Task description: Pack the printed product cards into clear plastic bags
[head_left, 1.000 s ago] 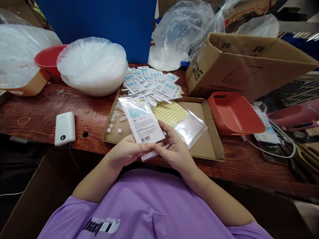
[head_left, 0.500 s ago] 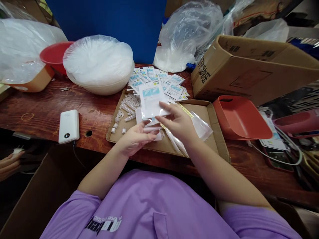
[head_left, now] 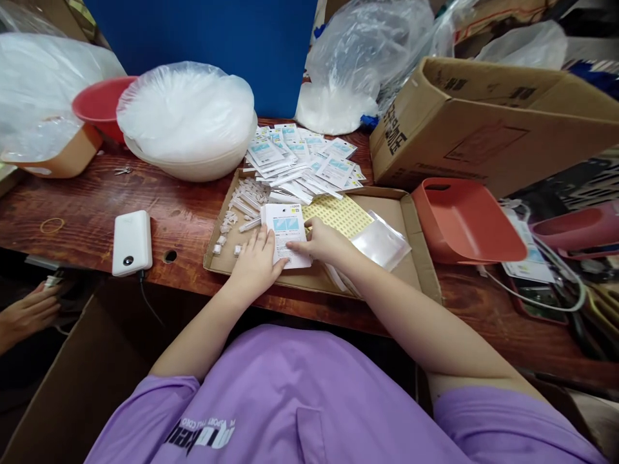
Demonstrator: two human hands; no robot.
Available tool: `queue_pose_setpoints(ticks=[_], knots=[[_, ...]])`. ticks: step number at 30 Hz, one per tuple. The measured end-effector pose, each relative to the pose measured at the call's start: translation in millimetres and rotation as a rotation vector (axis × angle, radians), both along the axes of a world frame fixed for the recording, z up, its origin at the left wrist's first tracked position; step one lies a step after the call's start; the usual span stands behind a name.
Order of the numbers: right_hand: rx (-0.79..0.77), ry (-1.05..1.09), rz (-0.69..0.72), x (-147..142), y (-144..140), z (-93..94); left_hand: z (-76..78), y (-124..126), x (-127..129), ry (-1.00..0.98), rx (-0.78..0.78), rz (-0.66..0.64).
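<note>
A small stack of white printed cards (head_left: pixel 286 225) with blue pictures lies in a shallow cardboard tray (head_left: pixel 423 258). My left hand (head_left: pixel 256 261) rests along the cards' left side, its fingers stretched out and the thumb at the lower edge. My right hand (head_left: pixel 326 240) has its thumb on the top card and its bent fingers at the right edge. Beside it lie a yellow sticker sheet (head_left: pixel 338 216) and clear plastic bags (head_left: pixel 384 241). Small clear plastic pieces (head_left: pixel 246 200) fill the tray's left corner. Bagged cards (head_left: pixel 300 158) are piled behind.
A white bowl (head_left: pixel 193 158) with a filled plastic bag stands back left, near a white power bank (head_left: pixel 132 243). To the right are an orange-red bin (head_left: pixel 471 222) and a cardboard box (head_left: pixel 488 135). Another person's hand (head_left: pixel 31 316) holds a plug at far left.
The bagged card I held up has left my hands, and the pile's front edge now has more packets. Both hands have come down onto the card stack. The yellow sheet is uncovered.
</note>
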State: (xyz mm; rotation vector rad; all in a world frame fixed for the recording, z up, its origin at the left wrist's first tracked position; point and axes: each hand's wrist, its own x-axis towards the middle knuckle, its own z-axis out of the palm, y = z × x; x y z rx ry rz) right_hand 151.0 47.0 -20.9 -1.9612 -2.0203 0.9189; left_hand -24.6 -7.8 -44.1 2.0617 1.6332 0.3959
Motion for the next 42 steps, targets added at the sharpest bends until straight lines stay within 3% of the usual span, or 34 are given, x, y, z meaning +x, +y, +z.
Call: queue_pose_setpoints(ticks=[4, 14, 22, 27, 31, 34, 36, 39, 42], knots=[[-0.002, 0.219, -0.05, 3, 3, -10.9, -1.1, 1, 1, -0.002, 0.017, 0.013], [0.044, 0.51, -0.148, 22, -5, -14.4, -1.7, -1, 3, 0.076, 0.033, 0.023], [0.121, 0.523, -0.244, 25, 3, -28.7, 5.5, 0, 5, 0.202, 0.036, -0.065], [0.143, 0.517, -0.333, 38, 3, -17.7, 4.9, -1, 5, 0.374, 0.091, -0.064], [0.257, 0.631, -0.558, 74, -17, -5.1, 11.0, -3, 8, 0.447, 0.154, -0.071], [0.261, 0.888, -0.769, 111, -47, -6.6, 26.3, 0, 27, 0.4, 0.256, -0.107], [0.209, 0.958, -0.842, 133, -70, -12.0, 37.6, 7, 52, 0.333, 0.276, -0.218], [0.16, 1.037, -0.878, 156, -105, -20.6, 46.5, 25, 105, 0.298, 0.234, -0.375], [0.174, 1.102, -0.888, 164, -132, -24.7, 43.3, 45, 153, 0.388, 0.046, -0.373]])
